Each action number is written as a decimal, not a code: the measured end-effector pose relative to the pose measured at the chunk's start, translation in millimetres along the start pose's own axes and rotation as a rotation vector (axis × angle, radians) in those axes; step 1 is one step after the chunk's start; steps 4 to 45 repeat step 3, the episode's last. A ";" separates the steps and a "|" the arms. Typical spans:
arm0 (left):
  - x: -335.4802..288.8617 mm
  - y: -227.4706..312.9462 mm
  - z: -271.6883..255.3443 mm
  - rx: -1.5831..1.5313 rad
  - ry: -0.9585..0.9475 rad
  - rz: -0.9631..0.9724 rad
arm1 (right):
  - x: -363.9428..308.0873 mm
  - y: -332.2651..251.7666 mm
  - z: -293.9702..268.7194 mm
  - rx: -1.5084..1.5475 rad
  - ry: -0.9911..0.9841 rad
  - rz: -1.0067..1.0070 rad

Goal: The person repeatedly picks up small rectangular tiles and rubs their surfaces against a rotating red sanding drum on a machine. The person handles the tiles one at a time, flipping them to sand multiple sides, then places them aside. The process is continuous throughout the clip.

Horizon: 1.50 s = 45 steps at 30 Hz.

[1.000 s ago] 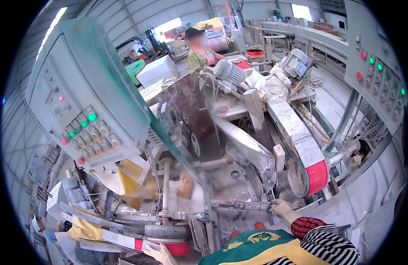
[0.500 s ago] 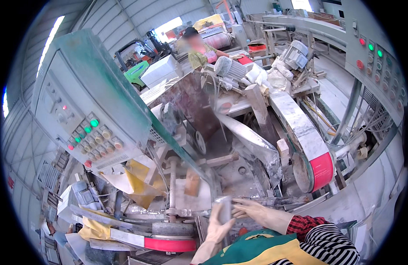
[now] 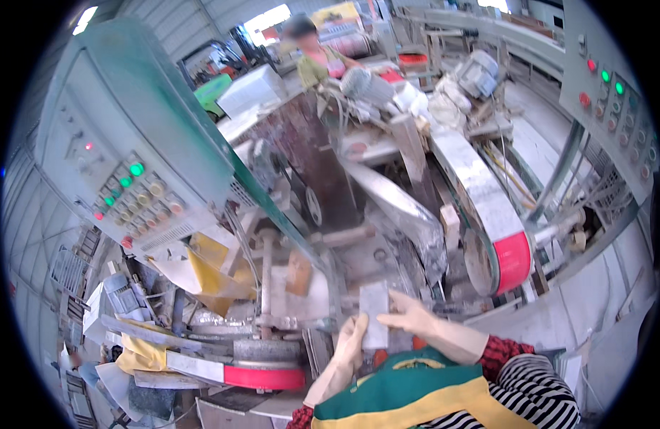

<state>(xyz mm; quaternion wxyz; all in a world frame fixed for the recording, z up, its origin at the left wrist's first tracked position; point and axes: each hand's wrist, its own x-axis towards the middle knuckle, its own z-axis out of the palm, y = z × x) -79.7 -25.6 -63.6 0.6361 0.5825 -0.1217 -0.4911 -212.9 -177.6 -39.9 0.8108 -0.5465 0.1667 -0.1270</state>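
A small rectangular stone tile [image 3: 374, 304], pale grey with a flat face, is held upright in front of my apron. My left hand [image 3: 353, 334] pinches its left edge, fingers closed together. From the right, my right hand [image 3: 411, 316] grips the other long edge, thumb near the lower part and fingers higher up. Beyond the tile lies a machine bed [image 3: 358, 268] coated in pale dust. The tile's far side is hidden from me.
A control cabinet [image 3: 122, 136] with lit buttons leans in at left; another control panel [image 3: 612, 107] stands at right. Belts with red bands [image 3: 512, 261] curve close on the right and at lower left [image 3: 266, 377]. Another person [image 3: 314, 57] is behind the machine.
The tile has turned so that its broad face shows, and it stands more upright. My right hand has closed onto its right edge. The view has shifted slightly.
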 end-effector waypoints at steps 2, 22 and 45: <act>5.9 -1.3 0.2 -0.027 0.043 0.014 | 7.9 -11.8 -6.6 -0.205 0.039 -0.026; 9.1 -2.4 -1.6 0.034 0.060 0.028 | 17.4 -4.3 -12.9 -0.149 0.119 -0.039; 9.1 -2.4 -1.6 0.034 0.060 0.028 | 17.4 -4.3 -12.9 -0.149 0.119 -0.039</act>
